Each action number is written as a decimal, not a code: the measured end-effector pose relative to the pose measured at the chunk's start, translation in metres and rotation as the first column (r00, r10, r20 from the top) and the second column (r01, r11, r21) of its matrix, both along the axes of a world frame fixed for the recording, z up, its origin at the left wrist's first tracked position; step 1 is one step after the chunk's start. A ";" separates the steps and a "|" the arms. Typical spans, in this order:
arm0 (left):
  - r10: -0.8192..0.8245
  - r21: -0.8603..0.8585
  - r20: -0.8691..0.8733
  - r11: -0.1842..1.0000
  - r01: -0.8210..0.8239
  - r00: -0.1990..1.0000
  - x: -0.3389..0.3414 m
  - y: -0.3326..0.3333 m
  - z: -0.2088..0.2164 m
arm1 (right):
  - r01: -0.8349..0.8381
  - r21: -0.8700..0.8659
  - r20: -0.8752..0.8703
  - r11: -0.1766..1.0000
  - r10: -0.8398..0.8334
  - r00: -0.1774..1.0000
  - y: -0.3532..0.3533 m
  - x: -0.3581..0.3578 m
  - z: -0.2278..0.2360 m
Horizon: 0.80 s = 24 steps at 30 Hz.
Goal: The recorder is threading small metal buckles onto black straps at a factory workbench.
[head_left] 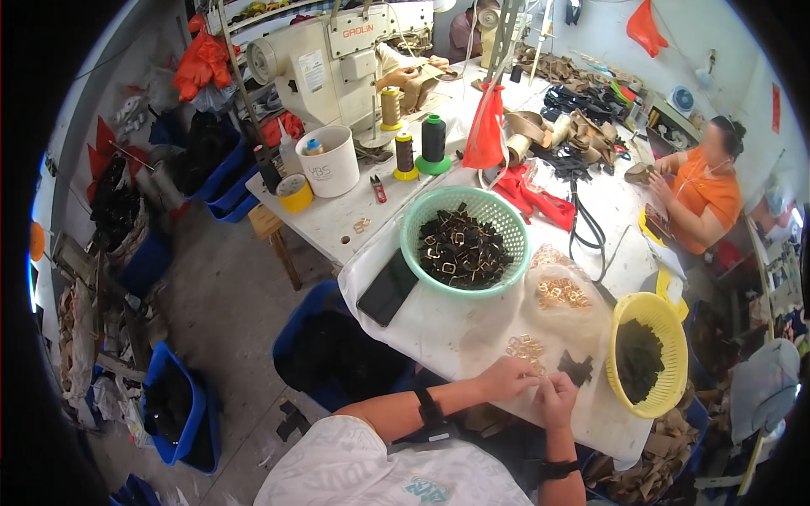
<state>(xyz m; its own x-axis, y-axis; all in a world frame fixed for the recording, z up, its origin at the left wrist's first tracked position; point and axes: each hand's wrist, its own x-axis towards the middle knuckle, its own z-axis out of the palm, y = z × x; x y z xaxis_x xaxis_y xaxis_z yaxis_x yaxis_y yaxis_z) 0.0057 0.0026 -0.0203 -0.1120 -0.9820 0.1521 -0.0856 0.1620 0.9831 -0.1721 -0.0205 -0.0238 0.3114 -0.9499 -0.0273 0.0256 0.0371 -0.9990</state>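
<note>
My left hand (504,378) and my right hand (555,396) meet at the near edge of a white worktable (439,325), fingertips pinched together on a small piece I cannot make out. Just beyond them lie a loose pile of gold metal buckles (526,347) and a few black strap pieces (579,368). A clear plastic bag of gold buckles (564,291) sits further back. A green basket (422,221) holds several black straps fitted with buckles. A yellow basket (666,337) to my right holds black strap pieces.
A black phone (387,287) lies left of the green basket. Thread spools (433,143), a white tub (329,160) and a sewing machine (325,63) stand at the back. A person in orange (704,190) works at the far right. Blue bins (333,354) stand on the floor.
</note>
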 end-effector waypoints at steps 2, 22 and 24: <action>-0.024 0.164 -0.133 0.985 0.046 0.991 0.000 -0.001 0.001 | 0.022 0.014 0.023 1.000 -0.022 0.999 0.000 0.002 0.004; 0.457 -0.108 0.741 0.804 -0.585 0.492 0.214 -0.136 0.074 | 0.008 0.081 0.131 0.997 -0.019 0.991 -0.002 0.006 0.008; 0.428 -0.103 0.788 0.801 -0.590 0.443 0.212 -0.140 0.068 | 0.019 0.084 0.152 0.996 -0.032 0.988 -0.002 0.004 0.005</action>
